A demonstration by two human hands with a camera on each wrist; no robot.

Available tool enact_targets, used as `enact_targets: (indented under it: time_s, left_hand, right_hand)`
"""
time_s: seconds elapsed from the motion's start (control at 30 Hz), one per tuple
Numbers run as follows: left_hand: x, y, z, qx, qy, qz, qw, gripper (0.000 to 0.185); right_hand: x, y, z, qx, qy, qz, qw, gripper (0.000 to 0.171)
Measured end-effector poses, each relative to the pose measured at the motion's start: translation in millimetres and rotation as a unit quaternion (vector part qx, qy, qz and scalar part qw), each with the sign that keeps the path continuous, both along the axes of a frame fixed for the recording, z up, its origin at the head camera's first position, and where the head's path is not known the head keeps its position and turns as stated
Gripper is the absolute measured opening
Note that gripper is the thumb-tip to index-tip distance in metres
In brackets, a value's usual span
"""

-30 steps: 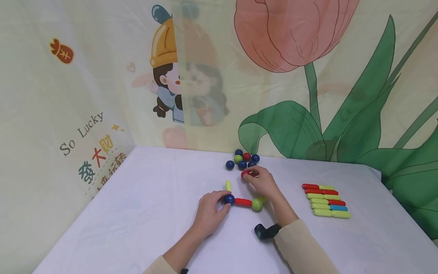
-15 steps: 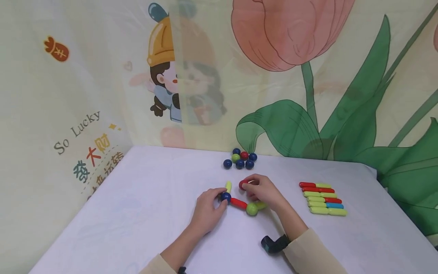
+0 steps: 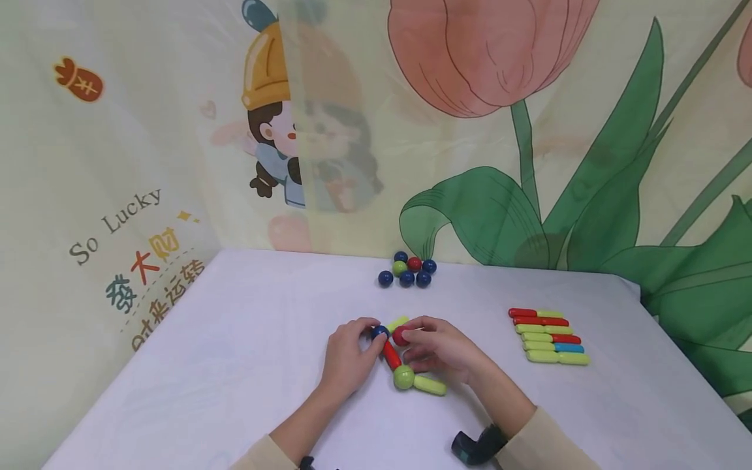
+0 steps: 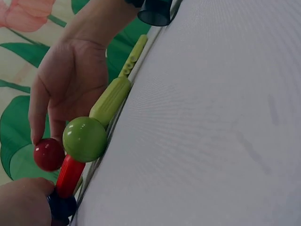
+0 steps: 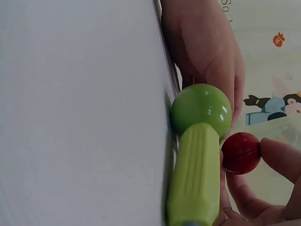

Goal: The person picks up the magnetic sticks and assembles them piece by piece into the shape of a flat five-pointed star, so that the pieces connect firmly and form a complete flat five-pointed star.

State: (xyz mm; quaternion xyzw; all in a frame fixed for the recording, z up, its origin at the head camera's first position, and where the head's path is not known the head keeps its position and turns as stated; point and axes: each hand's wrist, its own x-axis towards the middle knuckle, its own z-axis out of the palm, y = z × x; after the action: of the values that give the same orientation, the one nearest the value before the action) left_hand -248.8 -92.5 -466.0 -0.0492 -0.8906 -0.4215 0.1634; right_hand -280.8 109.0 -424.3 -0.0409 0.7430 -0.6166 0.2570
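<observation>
On the white table (image 3: 235, 365) lies a chain of toy pieces: a blue ball (image 3: 379, 331), a red rod (image 3: 390, 356), a green ball (image 3: 403, 376) and a green rod (image 3: 429, 386). Another green rod (image 3: 398, 322) points away from the blue ball. My left hand (image 3: 346, 356) pinches the blue ball (image 4: 61, 207). My right hand (image 3: 440, 349) pinches a red ball (image 3: 401, 335) just beside the blue one. The wrist views show the red ball (image 4: 48, 154) (image 5: 241, 152) at fingertip level above the green ball (image 4: 85, 139) (image 5: 201, 110).
A cluster of several loose balls (image 3: 407, 271), mostly blue, sits near the table's far edge. A stack of several red, green and blue rods (image 3: 548, 335) lies to the right. A printed fabric backdrop (image 3: 376, 130) rises behind and to the left.
My right hand carried the red ball from near the cluster towards me to the blue ball. The rod chain swung, its green ball end now nearer me.
</observation>
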Motion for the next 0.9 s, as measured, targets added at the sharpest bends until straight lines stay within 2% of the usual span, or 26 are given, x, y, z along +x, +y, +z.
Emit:
enact_targets:
  time_s: [0.1, 0.2, 0.27, 0.43, 0.6, 0.9]
  left_hand:
    - [-0.6, 0, 0.8, 0.013, -0.01, 0.002, 0.9999, 0.027]
    - [-1.1, 1, 1.3, 0.028, -0.021, 0.003, 0.9994, 0.027]
    - [-1.5, 1, 1.4, 0.041, -0.028, 0.006, 0.9987, 0.026]
    - [-2.7, -1, 0.6, 0.066, -0.035, 0.012, 0.9972, 0.024]
    - [-2.6, -2, -0.5, 0.069, -0.039, 0.01, 0.9968, 0.024]
    - [-2.7, -3, -1.0, 0.057, -0.034, 0.002, 0.9978, 0.025]
  right_hand:
    - [1.0, -1, 0.4, 0.0, 0.022, 0.032, 0.999, 0.041]
    - [-2.1, 1, 0.9, 0.016, 0.061, 0.033, 0.997, 0.04]
    - [-5.2, 5, 1.3, 0.026, 0.081, 0.017, 0.996, 0.04]
    - [-15.4, 11, -2.0, 0.041, 0.1, -0.059, 0.992, 0.04]
    - [-25.4, 12, -10.8, 0.063, 0.106, -0.115, 0.986, 0.04]
    - [-33.8, 12, -18.5, 0.088, 0.115, -0.131, 0.981, 0.04]
